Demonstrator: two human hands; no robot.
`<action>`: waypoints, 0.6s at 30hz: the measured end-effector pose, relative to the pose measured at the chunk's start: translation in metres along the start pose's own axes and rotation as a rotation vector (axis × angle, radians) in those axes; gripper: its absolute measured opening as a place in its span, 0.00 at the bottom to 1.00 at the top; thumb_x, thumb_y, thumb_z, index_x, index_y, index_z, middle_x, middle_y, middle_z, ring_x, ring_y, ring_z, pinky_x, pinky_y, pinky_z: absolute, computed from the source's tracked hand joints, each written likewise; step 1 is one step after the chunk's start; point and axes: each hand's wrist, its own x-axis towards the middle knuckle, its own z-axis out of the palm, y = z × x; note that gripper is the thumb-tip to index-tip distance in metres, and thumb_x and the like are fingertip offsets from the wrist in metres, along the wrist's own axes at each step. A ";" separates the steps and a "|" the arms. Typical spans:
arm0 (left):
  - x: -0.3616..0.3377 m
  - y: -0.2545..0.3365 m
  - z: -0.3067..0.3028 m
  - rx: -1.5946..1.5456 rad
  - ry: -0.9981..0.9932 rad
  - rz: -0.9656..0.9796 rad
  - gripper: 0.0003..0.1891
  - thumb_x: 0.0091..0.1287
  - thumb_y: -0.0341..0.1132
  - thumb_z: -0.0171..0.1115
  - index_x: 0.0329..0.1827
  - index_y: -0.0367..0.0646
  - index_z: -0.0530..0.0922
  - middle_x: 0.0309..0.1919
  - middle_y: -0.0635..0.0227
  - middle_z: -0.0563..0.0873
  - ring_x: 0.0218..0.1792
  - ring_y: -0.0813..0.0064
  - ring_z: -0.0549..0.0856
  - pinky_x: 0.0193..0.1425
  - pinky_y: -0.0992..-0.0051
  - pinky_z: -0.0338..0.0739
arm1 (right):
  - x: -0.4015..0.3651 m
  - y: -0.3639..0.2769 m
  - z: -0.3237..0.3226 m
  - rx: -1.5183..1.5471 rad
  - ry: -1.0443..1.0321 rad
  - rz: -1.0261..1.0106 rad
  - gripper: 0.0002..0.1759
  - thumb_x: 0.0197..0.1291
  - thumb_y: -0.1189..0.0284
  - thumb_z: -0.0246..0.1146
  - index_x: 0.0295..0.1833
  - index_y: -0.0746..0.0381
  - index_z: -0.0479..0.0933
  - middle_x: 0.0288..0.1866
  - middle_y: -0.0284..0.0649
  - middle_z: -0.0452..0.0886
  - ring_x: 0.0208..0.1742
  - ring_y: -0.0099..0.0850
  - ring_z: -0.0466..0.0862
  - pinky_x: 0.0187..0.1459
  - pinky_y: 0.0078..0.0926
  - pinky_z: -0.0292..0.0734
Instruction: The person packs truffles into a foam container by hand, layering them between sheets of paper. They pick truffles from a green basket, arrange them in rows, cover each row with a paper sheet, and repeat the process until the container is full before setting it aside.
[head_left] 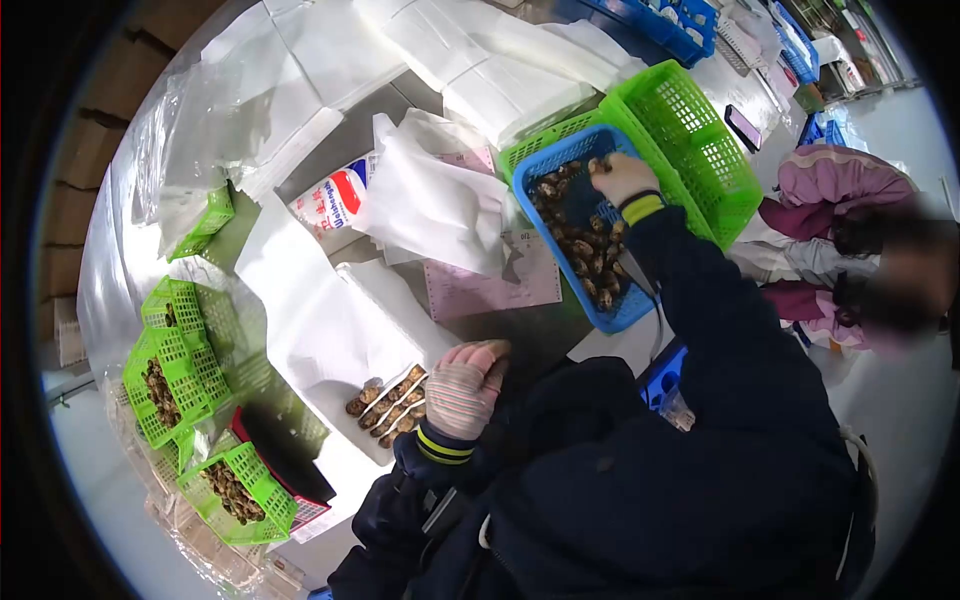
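In the head view my right hand [624, 180], in a pale glove, reaches into the upper end of a blue basket [577, 232]. Its fingertips are pinched on a small brown piece, mostly hidden. Many knobbly, mottled brown pieces [597, 262] lie in that basket. My left hand [464, 388], in a striped glove with pink fingers, is beside a white box [345, 437]. Its fingers are curled in, and whatever they may hold is hidden. Inside the box, similar brown pieces [392, 402] lie in rows separated by white strips.
Green baskets [690, 130] stand behind the blue one. More green baskets [236, 490] with brown pieces stand at left. White sheets [440, 205], a printed bag [335, 200] and pink papers [500, 280] lie mid-table. A phone [743, 128] and another person's pink sleeve [840, 178] are at right.
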 end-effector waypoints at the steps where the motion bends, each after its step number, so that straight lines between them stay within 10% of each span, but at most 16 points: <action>1: 0.006 0.005 -0.003 -0.101 -0.062 -0.168 0.18 0.63 0.33 0.63 0.56 0.40 0.76 0.45 0.62 0.84 0.50 0.60 0.81 0.55 0.65 0.75 | -0.015 0.009 0.005 0.316 -0.079 -0.082 0.22 0.55 0.51 0.63 0.41 0.60 0.82 0.31 0.43 0.85 0.36 0.36 0.85 0.41 0.35 0.78; 3: 0.019 0.011 0.018 -0.473 0.085 -0.286 0.18 0.64 0.32 0.63 0.56 0.38 0.75 0.46 0.61 0.84 0.50 0.62 0.82 0.55 0.67 0.75 | -0.074 -0.015 -0.004 0.822 -0.419 -0.129 0.26 0.54 0.45 0.64 0.40 0.59 0.83 0.26 0.34 0.81 0.23 0.21 0.79 0.29 0.22 0.75; 5: 0.036 0.015 0.034 -0.970 0.264 -0.350 0.17 0.68 0.30 0.62 0.58 0.34 0.74 0.47 0.62 0.83 0.49 0.72 0.81 0.56 0.77 0.73 | -0.131 -0.058 -0.039 0.797 -0.711 -0.186 0.14 0.59 0.62 0.66 0.47 0.58 0.81 0.26 0.29 0.78 0.24 0.18 0.76 0.26 0.18 0.71; 9: 0.034 -0.012 0.035 -1.190 0.168 -0.604 0.16 0.67 0.24 0.61 0.57 0.35 0.75 0.44 0.69 0.82 0.45 0.81 0.80 0.52 0.81 0.74 | -0.140 -0.062 -0.002 1.021 -0.727 -0.219 0.14 0.60 0.62 0.64 0.51 0.54 0.81 0.27 0.32 0.80 0.27 0.22 0.81 0.27 0.25 0.75; 12: -0.005 -0.038 0.004 -0.912 0.261 -0.638 0.15 0.67 0.27 0.62 0.56 0.34 0.75 0.40 0.70 0.83 0.42 0.81 0.80 0.49 0.81 0.75 | -0.074 -0.057 0.000 0.370 0.010 -0.564 0.12 0.58 0.63 0.60 0.44 0.55 0.82 0.31 0.42 0.84 0.33 0.44 0.84 0.37 0.38 0.79; 13: -0.024 -0.054 0.001 -0.692 0.409 -0.627 0.16 0.66 0.28 0.63 0.56 0.36 0.76 0.39 0.66 0.85 0.42 0.77 0.83 0.48 0.79 0.76 | -0.053 -0.058 0.005 0.336 -0.271 -0.258 0.14 0.55 0.61 0.59 0.42 0.57 0.80 0.37 0.51 0.82 0.43 0.54 0.81 0.45 0.45 0.77; 14: -0.043 -0.070 -0.015 -0.161 0.465 -0.504 0.15 0.61 0.29 0.67 0.51 0.41 0.79 0.37 0.62 0.86 0.43 0.69 0.85 0.46 0.73 0.78 | -0.047 -0.052 0.020 0.179 0.084 -0.458 0.15 0.53 0.62 0.60 0.44 0.57 0.79 0.42 0.52 0.81 0.48 0.52 0.80 0.48 0.47 0.75; 18: -0.078 -0.090 -0.057 0.451 0.186 -0.657 0.12 0.53 0.38 0.69 0.39 0.48 0.80 0.34 0.66 0.87 0.42 0.62 0.84 0.51 0.63 0.73 | 0.002 -0.040 0.054 -0.094 -0.098 -0.471 0.20 0.53 0.61 0.60 0.51 0.55 0.79 0.46 0.54 0.81 0.46 0.55 0.80 0.48 0.47 0.75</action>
